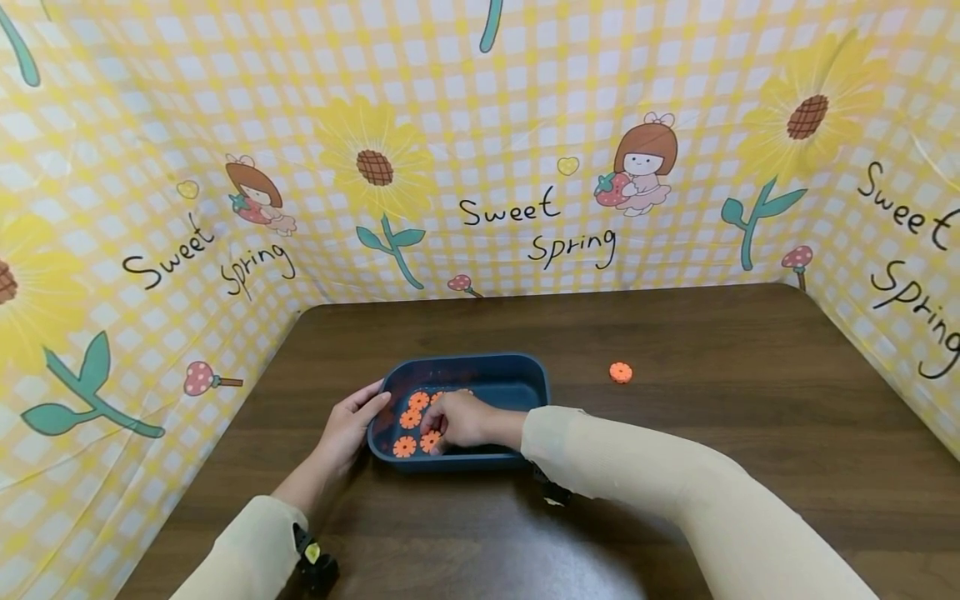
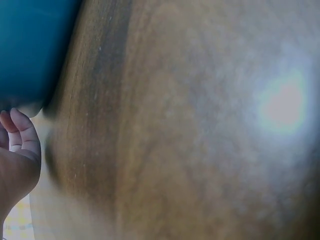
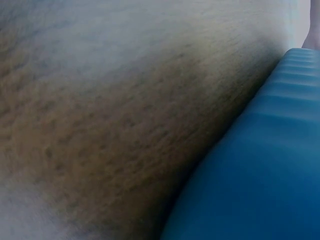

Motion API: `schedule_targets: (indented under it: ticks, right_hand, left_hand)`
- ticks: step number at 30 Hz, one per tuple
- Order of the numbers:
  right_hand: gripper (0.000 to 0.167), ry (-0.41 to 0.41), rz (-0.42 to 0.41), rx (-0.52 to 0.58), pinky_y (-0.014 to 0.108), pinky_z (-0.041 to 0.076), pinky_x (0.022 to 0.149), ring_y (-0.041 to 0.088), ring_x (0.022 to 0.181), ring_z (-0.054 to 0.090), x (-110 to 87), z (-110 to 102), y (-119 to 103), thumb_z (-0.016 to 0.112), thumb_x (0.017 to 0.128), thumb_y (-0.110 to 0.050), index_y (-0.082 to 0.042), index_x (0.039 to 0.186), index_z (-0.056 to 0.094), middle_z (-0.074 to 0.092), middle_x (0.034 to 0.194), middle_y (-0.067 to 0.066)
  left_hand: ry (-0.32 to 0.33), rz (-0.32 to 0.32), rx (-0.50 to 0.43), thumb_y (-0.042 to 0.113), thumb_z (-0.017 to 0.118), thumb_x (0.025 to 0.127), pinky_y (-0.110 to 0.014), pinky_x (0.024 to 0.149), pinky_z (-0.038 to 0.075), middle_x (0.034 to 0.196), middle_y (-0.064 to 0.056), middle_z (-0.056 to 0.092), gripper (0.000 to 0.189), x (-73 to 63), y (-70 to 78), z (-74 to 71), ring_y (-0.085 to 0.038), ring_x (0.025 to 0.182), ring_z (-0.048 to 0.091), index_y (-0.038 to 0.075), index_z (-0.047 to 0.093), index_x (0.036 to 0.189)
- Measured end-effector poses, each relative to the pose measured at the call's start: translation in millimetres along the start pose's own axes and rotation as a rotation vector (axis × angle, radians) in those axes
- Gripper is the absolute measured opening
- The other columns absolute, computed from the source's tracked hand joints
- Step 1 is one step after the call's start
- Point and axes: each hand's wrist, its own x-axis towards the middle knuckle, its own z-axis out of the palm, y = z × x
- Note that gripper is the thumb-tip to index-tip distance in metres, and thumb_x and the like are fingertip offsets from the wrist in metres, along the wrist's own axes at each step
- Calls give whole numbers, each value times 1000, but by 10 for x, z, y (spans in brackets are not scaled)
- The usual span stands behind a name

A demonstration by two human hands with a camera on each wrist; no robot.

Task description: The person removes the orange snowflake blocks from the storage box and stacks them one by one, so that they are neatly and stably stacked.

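On a brown wood-grained table (image 1: 750,400), a dark blue tray (image 1: 513,396) with rounded corners lies between a person's two hands, several notched orange discs (image 1: 404,447) resting on its floor, mostly toward the left end. The left hand (image 1: 347,429) grips the tray at that end, its thumb at the rim and its other fingers against the outside; the left wrist view shows these fingers bent close to the blue wall. The right hand (image 1: 459,419) reaches over the near rim, fingers bent downward among the discs. Its thumb and forefinger lie at one disc near the front wall; whether they pinch it or merely touch it cannot be told. The right wrist view shows only the ribbed outer side of the tray and blurred table surface. A single orange disc (image 1: 620,372) lies on the table to the right of the tray, well apart from both hands. Cream sleeves (image 1: 637,458) cover the forearms. Behind, a yellow-checked cloth (image 1: 450,108) bears printed flowers and the words "Sweet Spring".
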Motion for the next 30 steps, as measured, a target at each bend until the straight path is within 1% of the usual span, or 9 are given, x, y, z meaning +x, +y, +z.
schedule_targets:
  ticks: [8, 16, 19, 23, 26, 30]
  right_hand:
    - [20, -6, -15, 11, 19, 49, 68, 6, 76, 56, -13, -6, -5, 81, 81, -13, -15, 98, 73, 63, 86, -8]
    - [28, 1, -8, -30, 19, 48, 66, 4, 74, 57, -5, -13, -14, 82, 80, -17, -14, 108, 76, 65, 85, -12]
    - [30, -5, -20, -15, 19, 48, 66, 4, 74, 57, -2, -21, -2, 81, 81, -16, -13, 110, 75, 66, 85, -11]
    - [32, -9, -39, 18, 19, 49, 64, 5, 72, 58, -8, -37, 5, 80, 81, -14, -10, 112, 74, 67, 86, -9]
    - [33, -6, -48, 10, 19, 49, 63, 5, 71, 58, -8, -47, 4, 81, 81, -16, -10, 112, 74, 67, 86, -10]
    - [33, -6, -39, 5, 18, 48, 64, 4, 72, 58, 1, -49, 2, 81, 81, -18, -10, 112, 74, 68, 87, -10]
  left_hand:
    - [-1, -5, 6, 34, 63, 96, -26, 88, 51, 145, -15, 46, 58, -2, 7, -3, -23, 121, 52, 7, 46, 145]
    - [-3, -8, 11, 35, 63, 96, -27, 88, 51, 144, -16, 46, 59, -3, 19, -6, -22, 121, 53, 7, 46, 145]
    - [-2, -13, 12, 34, 62, 97, -27, 88, 51, 144, -16, 46, 58, -3, 17, -11, -21, 120, 53, 7, 46, 145]
    - [1, -14, 12, 34, 62, 97, -26, 88, 51, 144, -15, 46, 58, 0, 13, -11, -21, 120, 53, 7, 46, 145]
    - [3, -11, 8, 34, 62, 96, -26, 88, 51, 144, -16, 47, 58, 2, 8, -8, -20, 119, 53, 7, 47, 144]
    - [3, -9, 5, 34, 63, 96, -26, 87, 51, 143, -16, 47, 58, 3, 0, -8, -19, 118, 55, 7, 47, 144]
